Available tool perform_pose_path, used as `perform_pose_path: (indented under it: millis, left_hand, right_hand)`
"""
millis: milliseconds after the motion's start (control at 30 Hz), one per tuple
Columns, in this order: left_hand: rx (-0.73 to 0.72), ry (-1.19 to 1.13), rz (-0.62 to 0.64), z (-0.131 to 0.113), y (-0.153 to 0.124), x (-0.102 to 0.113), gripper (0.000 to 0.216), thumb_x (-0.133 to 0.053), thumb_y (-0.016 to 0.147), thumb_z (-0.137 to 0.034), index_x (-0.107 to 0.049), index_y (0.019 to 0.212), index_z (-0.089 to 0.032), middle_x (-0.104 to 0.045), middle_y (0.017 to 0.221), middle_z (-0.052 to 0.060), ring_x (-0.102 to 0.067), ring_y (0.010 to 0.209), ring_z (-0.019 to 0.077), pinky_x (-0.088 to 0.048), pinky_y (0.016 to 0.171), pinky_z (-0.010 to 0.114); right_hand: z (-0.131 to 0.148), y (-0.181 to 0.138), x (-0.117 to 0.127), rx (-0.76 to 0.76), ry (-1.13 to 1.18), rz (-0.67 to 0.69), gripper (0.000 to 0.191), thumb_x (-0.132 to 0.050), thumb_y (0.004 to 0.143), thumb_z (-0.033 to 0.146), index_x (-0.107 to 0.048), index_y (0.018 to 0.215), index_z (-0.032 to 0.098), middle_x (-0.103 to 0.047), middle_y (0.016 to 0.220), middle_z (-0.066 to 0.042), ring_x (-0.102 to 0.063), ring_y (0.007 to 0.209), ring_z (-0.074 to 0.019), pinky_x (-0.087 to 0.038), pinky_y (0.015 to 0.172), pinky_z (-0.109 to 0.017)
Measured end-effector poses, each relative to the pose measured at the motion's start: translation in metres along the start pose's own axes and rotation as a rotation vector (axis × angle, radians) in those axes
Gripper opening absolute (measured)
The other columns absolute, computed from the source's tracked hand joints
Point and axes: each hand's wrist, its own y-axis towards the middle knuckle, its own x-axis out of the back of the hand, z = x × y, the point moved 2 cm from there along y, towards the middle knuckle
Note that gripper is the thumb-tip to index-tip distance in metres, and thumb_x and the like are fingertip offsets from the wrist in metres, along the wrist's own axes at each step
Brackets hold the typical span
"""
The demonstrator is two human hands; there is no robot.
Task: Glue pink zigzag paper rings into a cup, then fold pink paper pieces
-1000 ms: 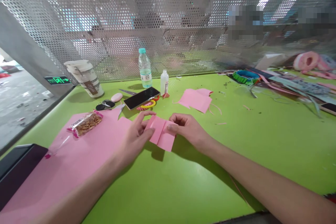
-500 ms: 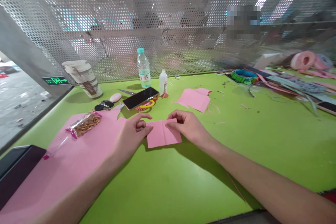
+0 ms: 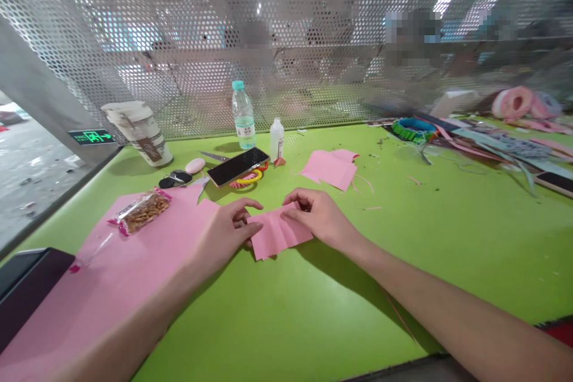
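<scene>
A small creased square of pink paper lies just above the green table in front of me. My left hand pinches its left edge between thumb and fingers. My right hand grips its upper right edge with curled fingers. The paper's right part is lifted and folded along a crease. A large pink sheet lies under my left forearm.
A bag of nuts rests on the large sheet. Behind are a phone, scissors, a water bottle, a small white bottle, a paper cup and another pink scrap. A dark tablet sits at left. Craft clutter fills the far right.
The paper was held up a second ago, was then laid flat on the table, and now its right side is being lifted and folded along a crease. Both hands shifted slightly.
</scene>
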Motion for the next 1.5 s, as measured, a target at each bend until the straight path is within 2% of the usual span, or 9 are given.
perform_pose_path:
  millis: [167,300,433,567,667,867,1167,1333,1500]
  left_hand:
    - [-0.026,0.162,0.019,-0.003,0.0,0.007,0.04,-0.068,0.089,-0.036,-0.069,0.125,-0.017,-0.058,0.066,-0.006,-0.056,0.059,0.0165,-0.04,0.054,0.027]
    - [-0.117,0.638,-0.102,-0.006,0.001,0.024,0.039,-0.056,0.094,-0.026,-0.074,0.129,-0.022,-0.068,0.071,0.001,-0.064,0.068,0.0245,-0.044,0.06,0.034]
    - [-0.449,1.015,-0.229,-0.019,-0.009,0.024,0.036,-0.048,0.101,-0.02,-0.082,0.111,-0.017,-0.076,0.127,0.016,-0.067,0.119,0.0391,-0.051,0.097,0.056]
    - [-0.729,0.83,0.05,-0.026,-0.024,0.004,0.038,-0.041,0.107,-0.017,-0.079,0.114,-0.019,-0.078,0.126,0.011,-0.07,0.114,0.0289,-0.049,0.104,0.049]
    - [-0.636,0.691,0.214,-0.025,-0.03,-0.006,0.036,-0.04,0.111,-0.027,-0.071,0.129,-0.021,-0.079,0.115,0.008,-0.072,0.103,0.0266,-0.051,0.1,0.048]
    - [-0.378,0.574,0.195,-0.017,-0.027,-0.01,0.062,-0.062,0.104,-0.046,-0.042,0.161,-0.029,-0.061,0.156,0.013,-0.059,0.139,0.0362,-0.05,0.111,0.052]
    - [-0.374,0.481,0.28,-0.012,-0.024,-0.004,0.052,-0.044,0.109,-0.059,-0.051,0.153,-0.033,-0.067,0.146,0.009,-0.063,0.122,0.033,-0.047,0.103,0.048]
    - [-0.436,0.596,0.268,-0.021,-0.027,0.0,0.053,-0.032,0.112,-0.055,-0.058,0.15,-0.028,-0.075,0.116,0.01,-0.061,0.106,0.0325,-0.041,0.096,0.051]
    - [-0.531,0.708,0.227,-0.03,-0.027,0.002,0.054,-0.032,0.111,-0.046,-0.076,0.088,-0.024,-0.069,0.078,0.005,-0.055,0.078,0.0242,-0.037,0.084,0.047]
  right_hand:
    - [0.001,0.001,0.006,-0.003,-0.057,-0.02,0.013,-0.075,0.088,0.031,-0.077,0.092,0.019,-0.076,0.085,-0.003,-0.064,0.077,-0.0187,-0.042,0.069,-0.029]
    - [-0.002,0.004,0.013,-0.007,-0.108,-0.035,0.008,-0.073,0.085,0.026,-0.076,0.087,0.018,-0.077,0.085,-0.003,-0.066,0.077,-0.0197,-0.044,0.07,-0.03]
    - [-0.003,0.004,0.013,-0.003,-0.134,-0.008,0.007,-0.072,0.084,0.024,-0.076,0.085,0.018,-0.074,0.078,-0.002,-0.063,0.071,-0.0186,-0.04,0.064,-0.029]
    - [0.004,-0.002,0.003,0.023,-0.129,0.061,0.006,-0.072,0.085,0.022,-0.076,0.084,0.018,-0.075,0.076,-0.001,-0.063,0.07,-0.0176,-0.041,0.063,-0.027]
    - [0.009,-0.006,-0.003,0.025,-0.13,0.094,0.008,-0.07,0.089,0.02,-0.077,0.084,0.018,-0.078,0.079,-0.002,-0.065,0.07,-0.0181,-0.043,0.064,-0.028]
    - [0.011,-0.01,-0.005,0.016,-0.165,0.076,0.011,-0.069,0.094,0.023,-0.075,0.086,0.019,-0.077,0.079,-0.002,-0.065,0.068,-0.0192,-0.04,0.061,-0.029]
    - [0.015,-0.01,-0.003,0.012,-0.173,0.047,0.011,-0.067,0.094,0.021,-0.074,0.085,0.018,-0.073,0.079,-0.001,-0.06,0.071,-0.0174,-0.037,0.063,-0.029]
    - [0.011,-0.007,-0.001,-0.013,-0.15,-0.003,0.009,-0.069,0.091,0.025,-0.071,0.084,0.02,-0.07,0.074,0.001,-0.059,0.069,-0.0178,-0.038,0.062,-0.029]
    - [0.007,-0.005,0.001,-0.051,-0.145,-0.049,0.008,-0.072,0.087,0.024,-0.07,0.08,0.022,-0.07,0.071,0.001,-0.061,0.068,-0.0193,-0.038,0.061,-0.03]
